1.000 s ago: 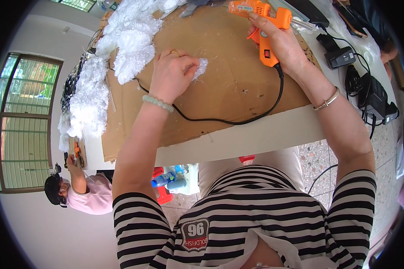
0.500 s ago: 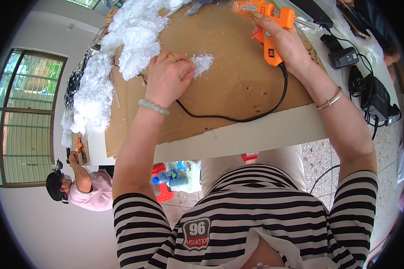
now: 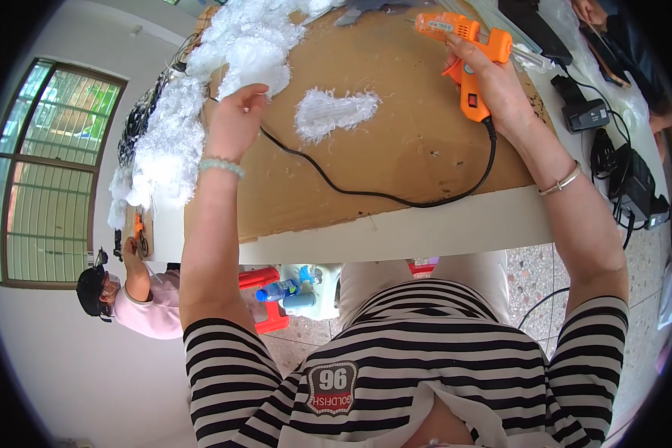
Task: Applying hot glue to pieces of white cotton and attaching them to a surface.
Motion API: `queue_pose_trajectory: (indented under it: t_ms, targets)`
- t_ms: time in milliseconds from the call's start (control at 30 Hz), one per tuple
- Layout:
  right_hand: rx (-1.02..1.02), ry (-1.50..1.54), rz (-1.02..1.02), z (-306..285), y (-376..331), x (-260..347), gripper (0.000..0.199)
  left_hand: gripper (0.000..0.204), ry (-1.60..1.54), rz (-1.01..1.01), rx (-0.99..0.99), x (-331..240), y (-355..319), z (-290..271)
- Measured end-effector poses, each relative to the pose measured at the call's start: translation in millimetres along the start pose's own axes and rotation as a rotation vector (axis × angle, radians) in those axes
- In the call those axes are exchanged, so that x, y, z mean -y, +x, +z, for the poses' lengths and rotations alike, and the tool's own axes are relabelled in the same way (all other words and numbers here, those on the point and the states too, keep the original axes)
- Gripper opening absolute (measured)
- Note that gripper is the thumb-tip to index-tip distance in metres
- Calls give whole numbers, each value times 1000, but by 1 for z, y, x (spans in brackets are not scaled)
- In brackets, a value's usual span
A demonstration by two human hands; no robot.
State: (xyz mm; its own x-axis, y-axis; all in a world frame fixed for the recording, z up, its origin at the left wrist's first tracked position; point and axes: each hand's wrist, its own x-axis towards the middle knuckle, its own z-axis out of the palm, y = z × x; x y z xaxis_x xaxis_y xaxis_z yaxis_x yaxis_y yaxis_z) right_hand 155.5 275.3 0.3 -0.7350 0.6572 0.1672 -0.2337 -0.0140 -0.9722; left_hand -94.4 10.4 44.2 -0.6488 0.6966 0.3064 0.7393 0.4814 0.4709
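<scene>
Striped shirt nearest, both forearms reaching out over the surface (image 3: 425, 231). Change since a second ago: left hand (image 3: 235, 123) has lifted off the small white fluffy piece (image 3: 332, 112) and moved left to the fluffy heap (image 3: 254, 60), fingers loosely curled at its edge, gripping nothing I can confirm. Small piece now lies alone on the cardboard sheet (image 3: 396, 164), so the pressing-down looks finished. Right hand (image 3: 496, 93) is clamped on the orange glue gun (image 3: 467, 56), nozzle pointing left, farther back. Count: one glue gun, one black cord (image 3: 366, 196), one loose fluffy piece, one long heap, one cardboard sheet.
</scene>
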Motion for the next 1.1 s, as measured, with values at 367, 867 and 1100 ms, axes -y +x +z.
queue_pose_trajectory:
  t_ms: [367, 867, 1100]
  targets:
    - [8, 25, 55, -2, 5, -3, 25, 61, 189, -22, 323, -18, 11, 41]
    - [-12, 9, 46, 3, 0, 3, 26, 37, -293, -75, 37, -45, -25, 36]
    - [-12, 24, 91, 2, -1, 3, 26, 22, -680, -114, -230, -36, -38, 19]
